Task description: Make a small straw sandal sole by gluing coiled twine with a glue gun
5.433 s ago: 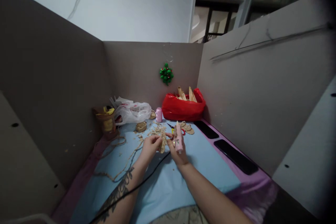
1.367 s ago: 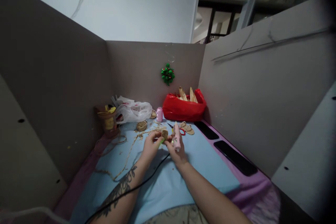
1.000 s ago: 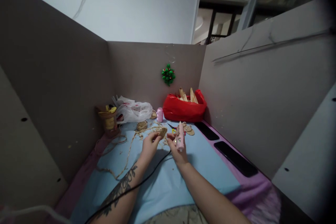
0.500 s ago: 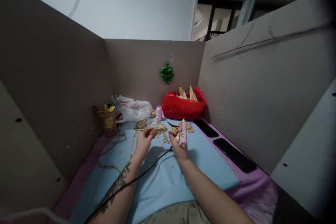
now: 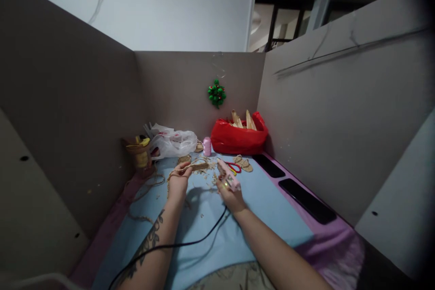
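Observation:
My left hand is closed on a straw-coloured woven piece with a length of jute twine trailing from it, held just above the blue mat. My right hand grips a small pink glue gun, its nozzle tilted up and to the left toward the woven piece. The gun's black cord runs back across the mat toward me. Loose fibre scraps lie on the mat between the two hands.
A red bag of dried husks stands at the back, with a pink spool, a clear plastic bag and a brown cup to its left. Red-handled scissors, woven pieces and two black phones lie right. Grey partitions enclose three sides.
My left hand has moved left and away from the right, pulling the woven piece and twine with it. The glue gun has tipped from upright to slanting left. The cord has slid on the mat.

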The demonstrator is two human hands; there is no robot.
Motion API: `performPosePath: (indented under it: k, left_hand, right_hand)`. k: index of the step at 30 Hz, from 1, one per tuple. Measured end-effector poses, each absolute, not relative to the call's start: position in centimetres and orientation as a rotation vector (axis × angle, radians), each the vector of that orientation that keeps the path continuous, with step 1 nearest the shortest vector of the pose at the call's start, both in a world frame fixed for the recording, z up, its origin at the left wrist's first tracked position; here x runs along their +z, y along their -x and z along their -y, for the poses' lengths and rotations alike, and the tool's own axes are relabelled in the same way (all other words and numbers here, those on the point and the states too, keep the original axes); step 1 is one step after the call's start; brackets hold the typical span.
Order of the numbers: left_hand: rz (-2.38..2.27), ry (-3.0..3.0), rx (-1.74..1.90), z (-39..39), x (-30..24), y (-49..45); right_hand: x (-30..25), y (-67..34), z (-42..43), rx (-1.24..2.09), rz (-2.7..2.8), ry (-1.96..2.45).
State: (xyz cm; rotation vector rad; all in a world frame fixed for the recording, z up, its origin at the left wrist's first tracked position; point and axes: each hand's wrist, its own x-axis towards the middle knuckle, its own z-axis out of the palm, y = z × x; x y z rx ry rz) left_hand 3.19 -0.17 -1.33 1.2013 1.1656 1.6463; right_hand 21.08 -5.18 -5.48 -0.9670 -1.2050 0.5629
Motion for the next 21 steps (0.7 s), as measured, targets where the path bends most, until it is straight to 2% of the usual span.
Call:
performPosePath:
  k: [4,13,21]
  left_hand:
    - [-1.252,-1.269,1.657,0.6,-0.9,-2.9]
    - [-1.313,-1.429,1.688,1.8,0.0,-3.4]
    - [-1.319,-1.445,1.695,1.9,0.1,-3.3]
  right_hand:
    - [-4.8,-20.9,5.6,0.509,1.377,0.972]
    - [-4.0,-20.8,6.1,0.138,1.623,1.042]
    - [-4.0,-20.6,5.9,0.094,1.62,1.057]
